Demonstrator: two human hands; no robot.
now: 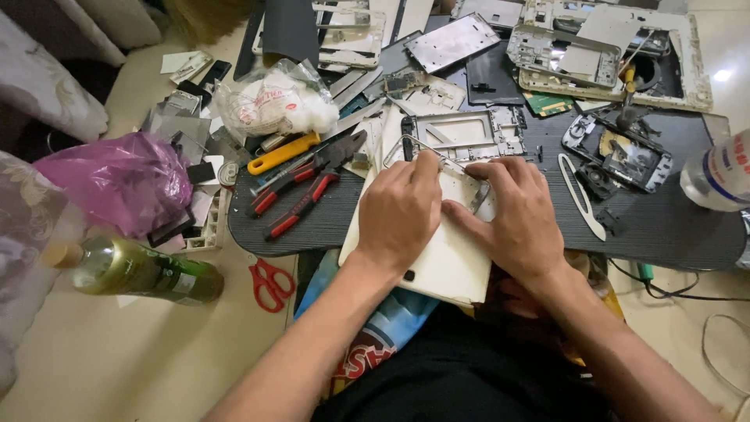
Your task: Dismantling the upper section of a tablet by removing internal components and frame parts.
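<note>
My left hand (400,209) and my right hand (514,211) both press down on a white tablet back cover (449,266) that lies on a dark ribbed work mat (664,227). The fingertips of both hands grip a thin metal frame (437,160) lying on the cover's far end. A silver phone mid-frame (469,133) sits just beyond the fingers. The palms hide most of the cover's middle.
Red-handled pliers (301,191) and a yellow-handled tool (283,153) lie left of the hands. Red scissors (269,283), a green bottle (137,270) and a purple bag (117,180) sit at left. A white pry tool (580,195), an opened phone (625,152) and a clear bottle (719,180) are at right.
</note>
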